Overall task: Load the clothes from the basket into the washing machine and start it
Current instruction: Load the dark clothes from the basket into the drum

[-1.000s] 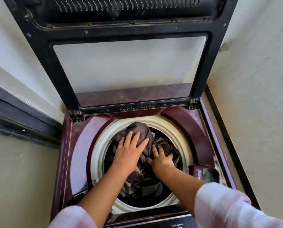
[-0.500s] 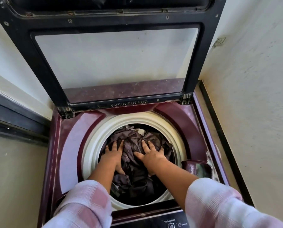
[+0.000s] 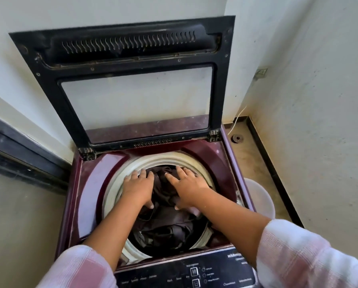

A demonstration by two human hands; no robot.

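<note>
A maroon top-loading washing machine [image 3: 86,190] stands with its black-framed glass lid [image 3: 132,96] raised against the wall. Dark brown clothes [image 3: 169,225] fill the drum inside the white rim [image 3: 113,183]. My left hand [image 3: 137,189] lies over the pile at the drum's left side, fingers spread. My right hand [image 3: 187,187] lies flat on the clothes at the right, fingers straight. Both hands press on the fabric. The black control panel [image 3: 186,273] runs along the machine's front edge.
A pale round tub [image 3: 261,202] sits on the floor right of the machine. Walls close in at the back and right, with a floor drain [image 3: 237,139] and a thin cord [image 3: 237,119] in the corner. A dark ledge [image 3: 18,150] runs along the left.
The view has pulled back and up, so the whole lid and the control panel show. Both hands have shifted toward the far side of the drum, still spread on the clothes.
</note>
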